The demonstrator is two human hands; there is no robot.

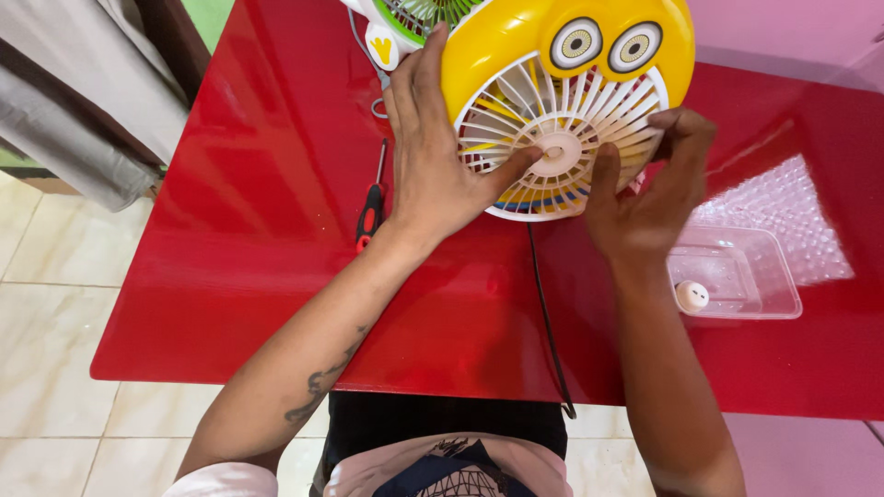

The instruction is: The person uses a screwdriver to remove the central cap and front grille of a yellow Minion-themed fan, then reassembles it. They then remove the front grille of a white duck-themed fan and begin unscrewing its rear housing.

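Observation:
A small yellow fan (516, 37) with cartoon eyes and a white front grille (589, 101) lies on the red table (258, 276). My left hand (433, 156) rests flat on the fan's left side, its thumb stretched to the round white hub (557, 152) at the grille's centre. My right hand (649, 198) grips the grille's lower right rim, with its thumb pressed on the grille beside the hub. A black cord (545, 313) runs from under the fan toward me and off the table's near edge.
A red-and-black screwdriver (371, 207) lies on the table left of my left wrist. A clear plastic tray (764, 271) at the right holds a small white knob (692, 295). A second green-and-white fan (405, 18) shows at the top. Tiled floor lies at the left.

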